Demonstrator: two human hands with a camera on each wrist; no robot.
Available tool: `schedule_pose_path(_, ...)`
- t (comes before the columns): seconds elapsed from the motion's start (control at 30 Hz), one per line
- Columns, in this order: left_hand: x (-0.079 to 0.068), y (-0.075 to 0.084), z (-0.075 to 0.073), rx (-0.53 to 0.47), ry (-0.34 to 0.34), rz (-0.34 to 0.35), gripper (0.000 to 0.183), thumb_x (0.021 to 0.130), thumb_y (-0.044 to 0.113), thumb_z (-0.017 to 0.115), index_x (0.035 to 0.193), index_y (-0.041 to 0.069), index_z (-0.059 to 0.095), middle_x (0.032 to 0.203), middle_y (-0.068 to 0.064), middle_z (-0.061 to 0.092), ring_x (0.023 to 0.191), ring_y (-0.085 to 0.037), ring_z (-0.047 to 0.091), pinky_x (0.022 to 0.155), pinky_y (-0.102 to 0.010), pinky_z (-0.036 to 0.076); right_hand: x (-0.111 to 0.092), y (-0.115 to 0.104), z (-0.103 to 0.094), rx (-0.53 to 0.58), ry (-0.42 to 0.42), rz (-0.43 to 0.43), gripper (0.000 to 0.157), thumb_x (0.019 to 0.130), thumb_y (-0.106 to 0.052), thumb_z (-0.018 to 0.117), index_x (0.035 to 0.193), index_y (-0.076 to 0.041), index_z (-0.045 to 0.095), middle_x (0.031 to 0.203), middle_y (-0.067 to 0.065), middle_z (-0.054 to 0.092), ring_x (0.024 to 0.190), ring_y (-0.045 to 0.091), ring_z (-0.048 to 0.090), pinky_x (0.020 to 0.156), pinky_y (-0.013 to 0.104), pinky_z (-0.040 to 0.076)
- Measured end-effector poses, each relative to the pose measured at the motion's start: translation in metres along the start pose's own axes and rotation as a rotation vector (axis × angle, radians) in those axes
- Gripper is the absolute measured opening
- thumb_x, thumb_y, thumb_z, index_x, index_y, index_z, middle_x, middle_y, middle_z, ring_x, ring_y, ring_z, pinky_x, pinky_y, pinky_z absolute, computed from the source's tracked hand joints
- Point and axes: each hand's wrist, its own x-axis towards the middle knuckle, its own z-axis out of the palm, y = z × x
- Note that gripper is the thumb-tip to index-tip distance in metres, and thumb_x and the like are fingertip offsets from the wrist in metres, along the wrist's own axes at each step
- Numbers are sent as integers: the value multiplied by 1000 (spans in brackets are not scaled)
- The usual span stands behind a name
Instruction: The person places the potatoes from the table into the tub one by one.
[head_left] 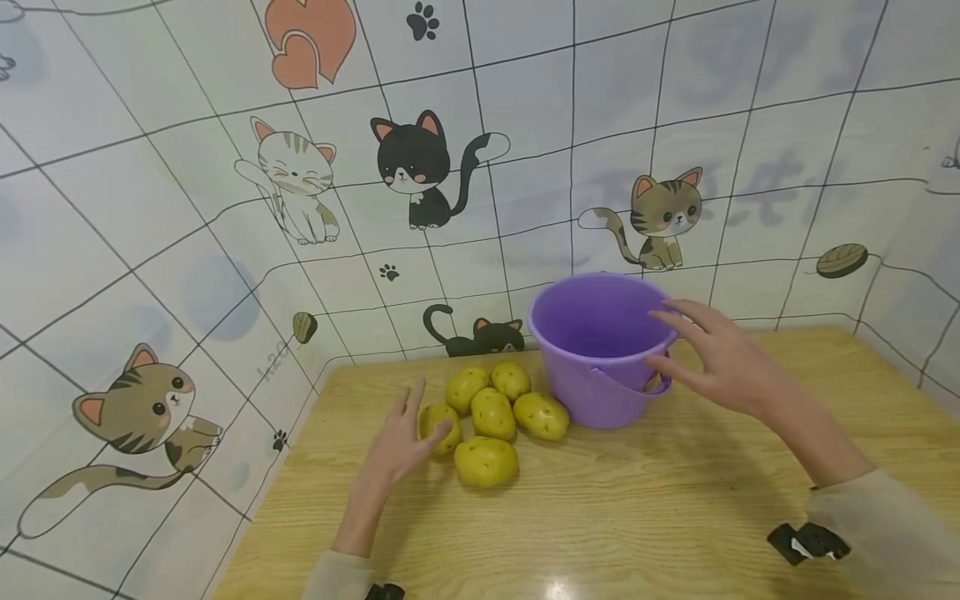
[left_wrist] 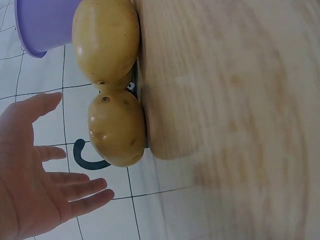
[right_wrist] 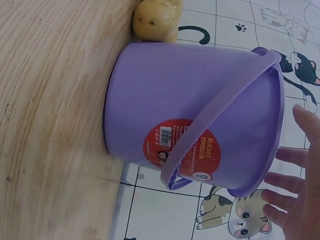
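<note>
Several yellow potatoes [head_left: 492,415] lie in a loose cluster on the wooden table. My left hand [head_left: 396,442] hovers at the cluster's left side, its thumb in front of the leftmost potato [head_left: 435,419]. The left wrist view has that hand [left_wrist: 37,187] with fingers spread and holding nothing, apart from the potato [left_wrist: 117,127]. A purple bucket [head_left: 600,387] stands upright to the right of the potatoes. My right hand [head_left: 720,358] is at the bucket's right rim, fingers extended; whether they touch the rim I cannot tell. The bucket's handle [right_wrist: 220,110] hangs down across a red label [right_wrist: 160,142].
Behind the table [head_left: 600,517] rises a wall [head_left: 525,200] covered with a white grid sheet and cartoon cats. Another stretch of it runs along the table's left side. The bucket stands close to the back wall.
</note>
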Motion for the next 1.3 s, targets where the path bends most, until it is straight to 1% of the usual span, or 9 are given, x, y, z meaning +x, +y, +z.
schedule_pose_path(0.17, 2, -4, 4, -48, -4, 2, 88, 95, 48, 64, 161, 10, 22, 161, -30, 20, 139, -55, 32, 105, -74, 33, 1, -2, 6, 12, 4, -38, 62, 93, -38, 72, 144, -8, 54, 151, 20, 43, 139, 45, 36, 106, 69, 34)
schedule_pose_path(0.3, 5, -6, 8, -92, -11, 13, 86, 93, 42, 68, 159, 6, 27, 158, -32, 25, 138, -55, 34, 107, -73, 32, 0, -2, 10, -5, 12, -67, 57, 94, -37, 71, 140, -6, 57, 147, 22, 46, 136, 46, 39, 102, 70, 38)
schedule_pose_path(0.43, 7, -8, 12, -122, -16, 21, 84, 92, 37, 71, 157, 2, 30, 156, -33, 29, 139, -54, 33, 110, -69, 31, -1, -2, 14, -13, 26, -75, 50, 95, -32, 71, 135, -4, 60, 141, 21, 51, 131, 45, 44, 99, 67, 43)
schedule_pose_path(0.6, 9, -9, 13, -140, -15, 22, 82, 90, 33, 73, 155, 1, 33, 154, -33, 32, 139, -53, 34, 111, -68, 31, -2, 1, 19, 14, 60, -82, 41, 95, -27, 72, 125, -1, 65, 135, 22, 54, 128, 44, 46, 97, 66, 44)
schedule_pose_path(0.77, 9, -9, 13, -159, -31, 7, 83, 88, 32, 74, 155, 3, 34, 154, -33, 33, 139, -52, 35, 110, -68, 32, -2, 2, 21, 39, 101, -108, 27, 93, -23, 74, 111, -3, 70, 126, 18, 59, 128, 44, 47, 97, 65, 44)
schedule_pose_path(0.9, 9, -9, 14, -172, -42, -6, 86, 86, 33, 77, 154, 1, 35, 153, -33, 33, 138, -52, 36, 110, -67, 33, -3, 2, 22, 65, 118, -116, 20, 90, -19, 77, 106, -6, 71, 122, 14, 62, 131, 42, 47, 100, 64, 43)
schedule_pose_path(1.1, 10, -11, 15, -167, -58, -8, 85, 83, 31, 81, 151, -2, 40, 150, -33, 37, 135, -51, 40, 108, -65, 37, -4, 2, 24, 89, 130, -112, 17, 89, -15, 78, 104, -9, 72, 121, 12, 63, 132, 40, 46, 103, 63, 41)
schedule_pose_path(1.3, 11, -10, 13, -176, -68, -24, 86, 81, 28, 85, 149, -4, 43, 149, -34, 39, 137, -52, 38, 111, -65, 33, -5, 3, 26, 92, 145, -109, 19, 89, -16, 78, 105, -8, 71, 121, 13, 63, 133, 42, 45, 104, 63, 39)
